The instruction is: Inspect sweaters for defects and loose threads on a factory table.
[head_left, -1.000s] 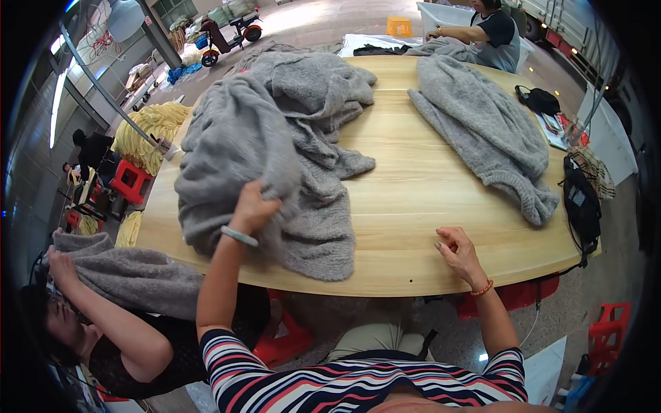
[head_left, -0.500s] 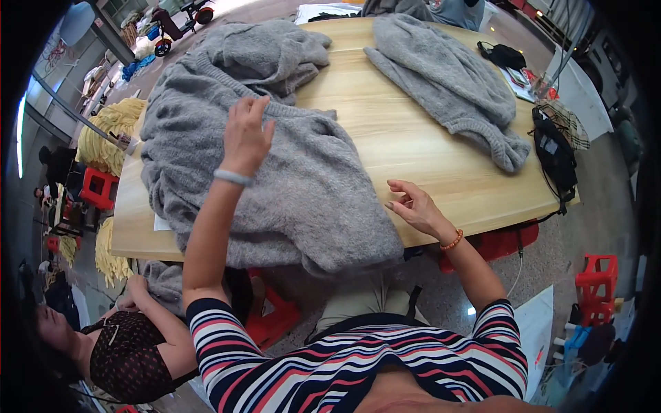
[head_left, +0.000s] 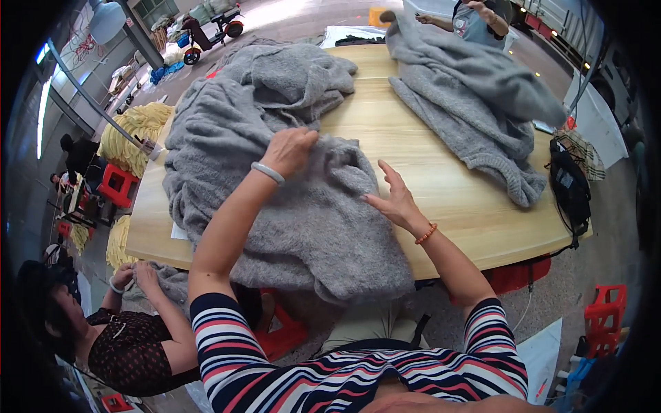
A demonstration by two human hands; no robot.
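Observation:
A grey knit garment [head_left: 330, 234] lies spread over the near left of the table, its lower part hanging past the front edge. My left hand [head_left: 291, 151] is closed on the knit near its upper edge, pinching up a fold. My right hand [head_left: 396, 201] is open beside the garment's right side, thumb and fingers spread, with nothing in it. More grey knitwear [head_left: 275, 72] is heaped beyond my left hand. At the far right lies another grey sweater [head_left: 475, 144], and above it a blurred grey knit piece [head_left: 475, 65] is in motion.
Across the wooden table [head_left: 441, 234] a person [head_left: 475, 24] stands with hands raised. At lower left a seated person [head_left: 131, 344] handles grey knit. A black bag [head_left: 571, 182] lies on the right edge. Red stools [head_left: 118, 184] and yellow fabric piles [head_left: 138, 131] stand to the left.
My left hand has moved right and closed on the garment. My right hand has risen beside it, fingers spreading. A grey knit piece has appeared above the right sweater; the view has shifted.

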